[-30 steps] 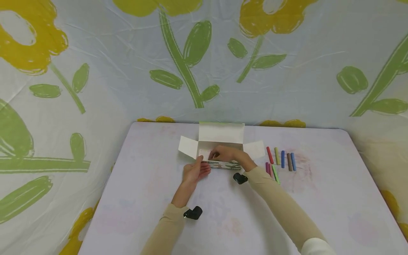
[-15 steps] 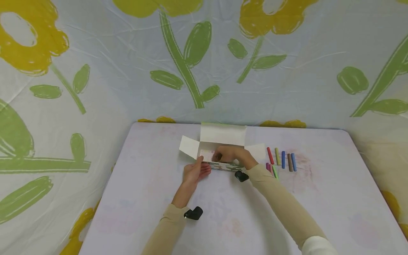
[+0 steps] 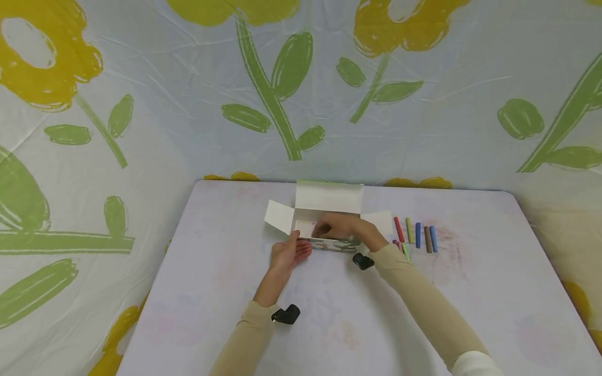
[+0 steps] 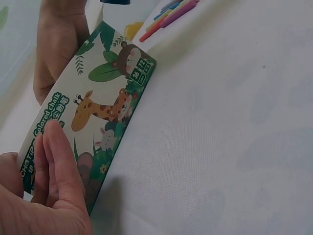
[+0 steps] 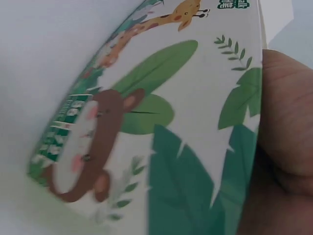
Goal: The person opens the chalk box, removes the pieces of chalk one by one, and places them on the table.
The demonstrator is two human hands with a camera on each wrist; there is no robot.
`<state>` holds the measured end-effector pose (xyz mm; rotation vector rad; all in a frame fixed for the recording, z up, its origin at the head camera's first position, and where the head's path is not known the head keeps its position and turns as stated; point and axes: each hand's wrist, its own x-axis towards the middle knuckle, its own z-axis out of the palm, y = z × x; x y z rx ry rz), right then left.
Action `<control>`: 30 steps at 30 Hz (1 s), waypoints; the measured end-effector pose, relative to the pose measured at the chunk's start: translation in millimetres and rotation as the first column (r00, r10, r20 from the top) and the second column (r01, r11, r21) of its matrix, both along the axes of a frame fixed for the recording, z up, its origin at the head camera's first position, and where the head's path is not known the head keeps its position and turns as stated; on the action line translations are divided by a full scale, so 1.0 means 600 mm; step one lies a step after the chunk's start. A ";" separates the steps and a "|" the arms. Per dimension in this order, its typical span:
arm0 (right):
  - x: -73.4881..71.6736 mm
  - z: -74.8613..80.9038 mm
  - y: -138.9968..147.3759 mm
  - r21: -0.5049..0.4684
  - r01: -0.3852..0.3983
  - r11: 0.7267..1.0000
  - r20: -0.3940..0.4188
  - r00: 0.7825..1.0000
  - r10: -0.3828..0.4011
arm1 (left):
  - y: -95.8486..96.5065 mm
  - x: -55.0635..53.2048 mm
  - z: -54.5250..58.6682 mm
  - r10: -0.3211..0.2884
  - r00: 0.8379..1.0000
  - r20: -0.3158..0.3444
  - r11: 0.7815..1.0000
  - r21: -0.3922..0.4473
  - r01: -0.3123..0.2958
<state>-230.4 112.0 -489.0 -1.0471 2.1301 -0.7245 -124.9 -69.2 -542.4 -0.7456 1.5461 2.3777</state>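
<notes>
A cardboard colored chalk box (image 3: 330,196) lies on the table with its lid and side flaps folded out; animals and leaves are printed on its front (image 4: 100,107). My left hand (image 3: 284,254) pinches the box's near wall at the left end, thumb over the rim and straight fingers (image 4: 61,166) along the printed face. Inside the box is my right hand (image 3: 339,225), bent down at the wrist. In the right wrist view the front panel (image 5: 195,93) hides its fingertips, so I cannot tell whether they hold anything. A pale pink-marked surface (image 3: 304,227) shows inside, left of the fingers.
Right of the box lie loose chalk sticks: a red one (image 3: 398,229), a yellow one (image 3: 409,230), a dark blue one (image 3: 418,235), a brown one (image 3: 427,239) and several others. A flowered cloth (image 3: 188,104) hangs behind the table (image 3: 211,292).
The box has shifted slightly right. My right hand has moved a little right inside it, and its forearm now covers more of the nearer chalks. The left hand stays almost still.
</notes>
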 end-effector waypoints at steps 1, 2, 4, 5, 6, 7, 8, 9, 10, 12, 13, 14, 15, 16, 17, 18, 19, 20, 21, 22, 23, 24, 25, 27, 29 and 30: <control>0.002 0.000 0.004 -0.017 0.011 1.000 -0.020 1.000 -0.012 | 0.000 0.000 0.000 0.000 1.000 0.006 1.000 0.005 0.000; 0.003 -0.001 0.007 -0.035 0.025 0.999 -0.039 0.999 -0.027 | 0.000 -0.001 -0.001 0.001 1.000 0.012 1.000 0.012 -0.001; 0.007 -0.001 0.014 -0.066 0.060 0.996 -0.065 0.996 -0.064 | -0.001 -0.002 -0.002 0.000 1.000 0.024 1.000 0.023 -0.001; 0.008 -0.002 0.017 -0.084 0.074 0.994 -0.072 0.994 -0.080 | -0.001 -0.003 -0.002 0.001 0.999 0.032 0.999 0.033 -0.002; 0.009 -0.002 0.020 -0.099 0.087 0.991 -0.078 0.992 -0.095 | -0.002 -0.003 -0.002 0.001 0.999 0.040 0.999 0.042 -0.003; 0.010 -0.003 0.023 -0.113 0.102 0.988 -0.080 0.991 -0.111 | -0.003 -0.003 -0.002 0.001 0.999 0.048 0.999 0.052 -0.003; 0.011 -0.002 0.026 -0.126 0.119 0.985 -0.075 0.989 -0.129 | -0.004 -0.003 -0.002 -0.002 0.999 0.048 0.998 0.060 -0.001; 0.012 -0.002 0.029 -0.137 0.136 0.981 -0.076 0.986 -0.147 | -0.005 -0.003 -0.002 -0.004 0.999 0.053 0.998 0.067 0.000; 0.013 0.000 0.032 -0.151 0.153 0.977 -0.076 0.983 -0.165 | -0.006 -0.003 -0.002 -0.008 0.998 0.055 0.997 0.073 0.004; 0.016 0.004 0.039 -0.177 0.184 0.967 -0.072 0.977 -0.199 | -0.007 -0.002 -0.001 -0.017 0.998 0.055 0.997 0.081 0.012; 0.017 0.006 0.042 -0.197 0.194 0.961 -0.071 0.975 -0.212 | -0.008 -0.002 0.000 -0.021 0.998 0.052 0.996 0.085 0.016; 0.018 0.009 0.046 -0.212 0.208 0.955 -0.069 0.971 -0.227 | -0.009 -0.001 0.000 -0.025 0.999 0.046 0.996 0.087 0.021; 0.019 0.011 0.049 -0.228 0.218 0.949 -0.073 0.968 -0.240 | -0.009 -0.001 0.000 -0.029 0.999 0.040 0.996 0.088 0.025; 0.021 0.014 0.053 -0.243 0.231 0.942 -0.070 0.965 -0.254 | -0.010 -0.001 0.000 -0.034 0.999 0.027 0.996 0.089 0.031; 0.022 0.017 0.056 -0.255 0.247 0.935 -0.065 0.960 -0.271 | -0.010 0.000 -0.001 -0.035 0.999 0.021 0.995 0.091 0.033; 0.024 0.019 0.061 -0.269 0.259 0.928 -0.065 0.956 -0.285 | -0.011 0.000 -0.002 -0.039 0.999 0.011 0.995 0.092 0.037; 0.025 0.022 0.066 -0.280 0.272 0.921 -0.067 0.951 -0.301 | -0.011 0.000 -0.004 -0.041 0.999 0.004 0.995 0.094 0.040; 0.027 0.025 0.070 -0.293 0.286 0.912 -0.067 0.946 -0.318 | -0.011 0.000 -0.005 -0.045 0.999 -0.003 0.995 0.092 0.045; 0.028 0.027 0.077 -0.306 0.297 0.904 -0.074 0.940 -0.334 | -0.011 0.001 -0.007 -0.050 0.999 -0.008 0.995 0.088 0.050; 0.030 0.029 0.083 -0.319 0.309 0.896 -0.078 0.934 -0.349 | -0.011 0.001 -0.008 -0.053 0.999 -0.008 0.995 0.081 0.053; 0.031 0.031 0.089 -0.334 0.317 0.888 -0.080 0.929 -0.362 | -0.011 0.001 -0.010 -0.054 0.999 -0.005 0.996 0.072 0.055; 0.032 0.033 0.096 -0.346 0.325 0.880 -0.084 0.924 -0.374 | -0.011 0.002 -0.010 -0.058 0.998 -0.008 0.997 0.057 0.059; 0.033 0.035 0.103 -0.358 0.333 0.873 -0.087 0.918 -0.386 | -0.011 0.002 -0.011 -0.059 0.998 -0.008 0.997 0.046 0.060; 0.035 0.039 0.117 -0.370 0.355 0.859 -0.098 0.904 -0.416 | -0.011 0.002 -0.011 -0.059 0.998 -0.010 0.998 0.027 0.059; 0.038 0.043 0.132 -0.382 0.384 0.841 -0.092 0.890 -0.448 | -0.011 0.003 -0.011 -0.059 0.998 -0.013 0.998 0.014 0.059; 0.040 0.045 0.139 -0.385 0.401 0.831 -0.093 0.879 -0.467 | -0.011 0.003 -0.010 -0.059 0.998 -0.015 0.998 0.012 0.059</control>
